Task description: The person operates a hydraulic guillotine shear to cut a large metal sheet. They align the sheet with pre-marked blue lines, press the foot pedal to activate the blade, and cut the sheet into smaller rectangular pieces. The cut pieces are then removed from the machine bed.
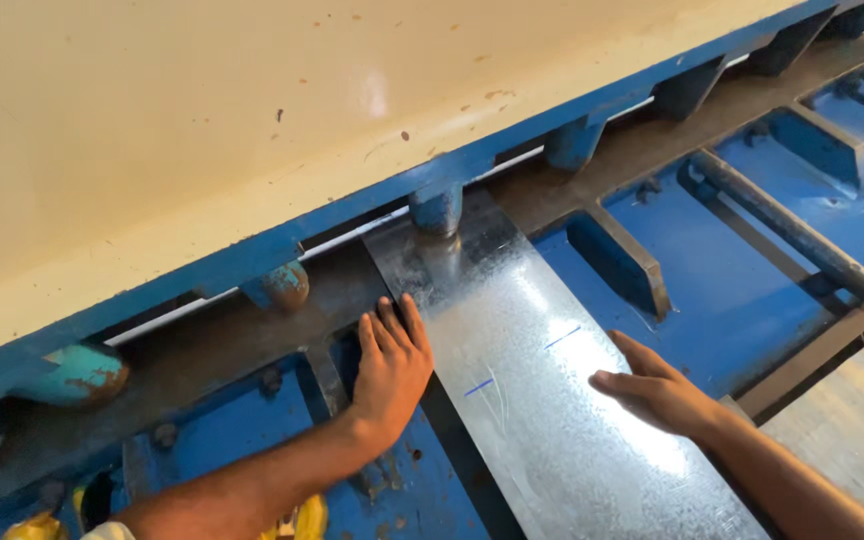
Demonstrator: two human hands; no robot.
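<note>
**Metal sheet flat on the blue machine bed**

Metal sheet (542, 400), a long shiny strip with blue pen marks, lies on the machine bed (742, 290), its far end under the cream guard (252, 120) beside a blue clamp foot (437, 210). Left hand (390, 365) lies open, fingers flat, against the sheet's left edge. Right hand (657, 390) rests open on the sheet's right edge, gripping nothing.
</note>
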